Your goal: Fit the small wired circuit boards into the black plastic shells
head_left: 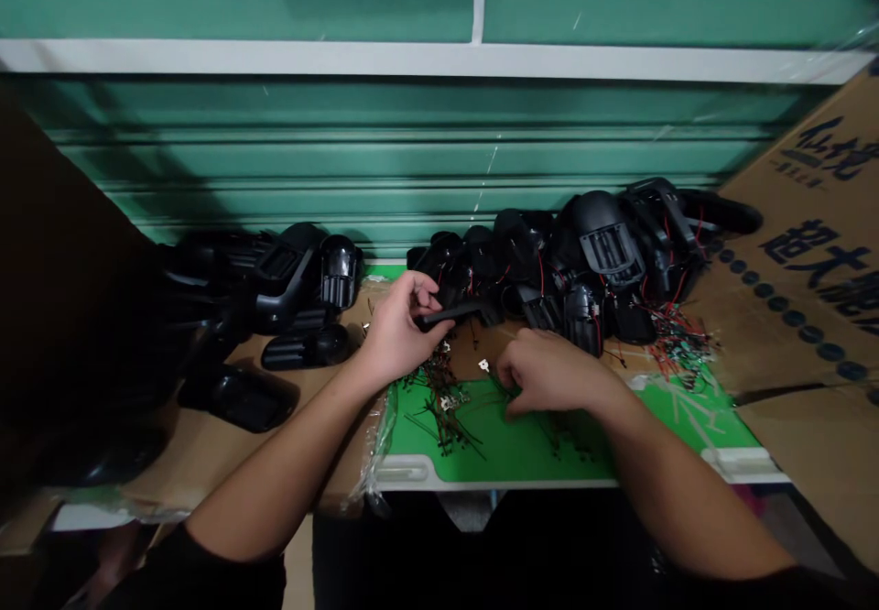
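Note:
My left hand (405, 321) grips a black plastic housing (467, 308) between thumb and fingers, held nearly level above the table. To its right, my right hand (546, 372) is closed with fingers curled toward the thumb; whatever it pinches is too small or hidden to make out. A small silvery metal contact piece (484, 365) shows between the two hands. Below my left hand lies a tangle of thin dark and red wires (446, 413), with another metal contact (448, 402) among them.
Black housings with red wires (611, 239) are heaped at the back right, and more black housings (295, 271) lie on cardboard at left. A bundle of red and white wires (683, 335) sits beside a cardboard box (810, 253). The tabletop (494, 459) is green; a green slatted wall (343, 152) stands behind.

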Tool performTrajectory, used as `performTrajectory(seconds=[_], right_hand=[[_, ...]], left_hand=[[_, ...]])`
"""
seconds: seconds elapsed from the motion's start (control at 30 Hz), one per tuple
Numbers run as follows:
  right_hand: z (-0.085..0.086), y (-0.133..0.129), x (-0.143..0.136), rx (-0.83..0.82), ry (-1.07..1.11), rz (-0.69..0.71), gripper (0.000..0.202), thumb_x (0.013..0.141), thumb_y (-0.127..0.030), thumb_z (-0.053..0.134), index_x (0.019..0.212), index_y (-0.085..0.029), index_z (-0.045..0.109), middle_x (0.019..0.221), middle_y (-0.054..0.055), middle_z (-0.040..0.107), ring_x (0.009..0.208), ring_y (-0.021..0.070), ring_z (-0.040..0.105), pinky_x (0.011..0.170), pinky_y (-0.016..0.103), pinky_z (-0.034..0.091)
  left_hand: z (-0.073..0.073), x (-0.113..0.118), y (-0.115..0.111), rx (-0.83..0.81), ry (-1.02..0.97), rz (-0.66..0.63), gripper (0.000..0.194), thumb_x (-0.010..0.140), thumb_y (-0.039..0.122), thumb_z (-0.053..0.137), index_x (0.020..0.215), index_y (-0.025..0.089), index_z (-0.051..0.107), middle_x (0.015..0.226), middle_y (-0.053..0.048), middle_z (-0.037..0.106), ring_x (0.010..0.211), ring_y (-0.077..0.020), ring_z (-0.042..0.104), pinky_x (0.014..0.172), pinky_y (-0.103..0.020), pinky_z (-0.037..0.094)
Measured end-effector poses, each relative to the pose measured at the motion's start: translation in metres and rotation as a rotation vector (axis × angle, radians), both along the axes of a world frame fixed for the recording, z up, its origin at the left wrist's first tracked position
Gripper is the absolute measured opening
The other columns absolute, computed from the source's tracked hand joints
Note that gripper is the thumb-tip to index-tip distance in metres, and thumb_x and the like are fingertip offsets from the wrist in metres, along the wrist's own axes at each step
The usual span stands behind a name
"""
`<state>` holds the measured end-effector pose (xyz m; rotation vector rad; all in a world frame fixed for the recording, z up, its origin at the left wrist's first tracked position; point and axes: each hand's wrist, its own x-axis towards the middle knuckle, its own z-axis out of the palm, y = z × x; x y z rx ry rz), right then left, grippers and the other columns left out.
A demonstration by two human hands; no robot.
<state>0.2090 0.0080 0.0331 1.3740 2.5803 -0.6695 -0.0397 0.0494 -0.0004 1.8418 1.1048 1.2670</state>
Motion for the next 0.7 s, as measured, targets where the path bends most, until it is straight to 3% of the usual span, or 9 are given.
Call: performTrajectory(seconds=[0.1, 0.23, 0.33, 0.4, 0.47, 0.53, 0.6, 0.7], right_hand=[[-0.002, 0.001, 0.001, -0.021, 0.014, 0.029, 0.014, 0.067, -0.026, 0.086, 0.079, -0.023, 0.081, 0.071, 0.0, 0.071, 0.066, 0.0158, 0.058, 0.061, 0.029, 0.029], [0.001, 0.004, 0.007, -0.13, 0.202, 0.128, 0.013, 0.072, -0.015, 0.08, 0.083, -0.022, 0.082, 0.072, -0.002, 0.072, 0.064, 0.0126, 0.06, 0.063, 0.026, 0.037], [0.006, 0.006, 0.013, -0.199, 0.466, 0.204, 0.014, 0.082, -0.022, 0.081, 0.096, -0.021, 0.084, 0.09, 0.001, 0.076, 0.068, 0.0114, 0.061, 0.066, 0.025, 0.045], [0.008, 0.005, 0.014, -0.254, 0.631, 0.193, 0.016, 0.09, -0.029, 0.079, 0.104, -0.023, 0.085, 0.098, 0.003, 0.077, 0.069, 0.0113, 0.063, 0.065, 0.025, 0.049], [0.007, 0.003, 0.012, -0.319, 0.828, 0.072, 0.019, 0.095, -0.035, 0.076, 0.105, -0.023, 0.084, 0.098, 0.004, 0.077, 0.066, 0.0114, 0.065, 0.059, 0.025, 0.051], [0.002, 0.001, 0.005, -0.361, 1.052, -0.143, 0.022, 0.095, -0.04, 0.075, 0.102, -0.021, 0.083, 0.09, 0.004, 0.077, 0.06, 0.0117, 0.066, 0.05, 0.024, 0.052], [-0.005, 0.001, -0.003, -0.36, 1.258, -0.365, 0.024, 0.093, -0.043, 0.077, 0.1, -0.02, 0.082, 0.08, 0.003, 0.075, 0.056, 0.0122, 0.065, 0.045, 0.024, 0.052], [-0.015, 0.003, -0.014, -0.323, 1.457, -0.568, 0.028, 0.089, -0.045, 0.082, 0.103, -0.02, 0.08, 0.066, -0.001, 0.07, 0.051, 0.0118, 0.061, 0.042, 0.023, 0.051]], left_hand=[[0.004, -0.004, -0.001, 0.109, 0.183, -0.077, 0.051, 0.077, 0.014, 0.08, 0.125, 0.021, 0.063, 0.113, -0.008, 0.064, 0.091, -0.0173, 0.066, 0.08, -0.033, 0.06], [0.01, -0.005, -0.004, 0.194, 0.368, -0.185, 0.027, 0.093, 0.015, 0.066, 0.12, 0.021, 0.07, 0.12, -0.011, 0.072, 0.109, -0.0244, 0.069, 0.098, -0.043, 0.057], [0.009, -0.003, -0.006, 0.123, 0.302, -0.145, 0.018, 0.095, 0.02, 0.068, 0.113, 0.022, 0.071, 0.113, -0.01, 0.076, 0.107, -0.0264, 0.071, 0.098, -0.044, 0.055], [0.007, 0.0, -0.007, -0.006, 0.133, -0.074, 0.016, 0.094, 0.026, 0.072, 0.109, 0.023, 0.069, 0.104, -0.008, 0.076, 0.097, -0.0245, 0.073, 0.091, -0.04, 0.056], [0.008, 0.004, -0.006, -0.19, -0.147, -0.063, 0.023, 0.092, 0.035, 0.076, 0.104, 0.022, 0.062, 0.098, -0.006, 0.076, 0.088, -0.0221, 0.074, 0.086, -0.039, 0.058], [0.011, 0.007, -0.006, -0.39, -0.445, -0.129, 0.034, 0.087, 0.04, 0.081, 0.099, 0.022, 0.055, 0.1, -0.007, 0.077, 0.086, -0.0208, 0.075, 0.085, -0.04, 0.06], [0.016, 0.009, -0.006, -0.54, -0.624, -0.173, 0.041, 0.077, 0.032, 0.089, 0.099, 0.02, 0.056, 0.105, -0.007, 0.077, 0.087, -0.0198, 0.076, 0.087, -0.04, 0.06], [0.022, 0.012, -0.01, -0.63, -0.697, -0.163, 0.038, 0.064, 0.015, 0.09, 0.094, 0.016, 0.066, 0.093, -0.004, 0.075, 0.078, -0.0151, 0.071, 0.081, -0.032, 0.057]])
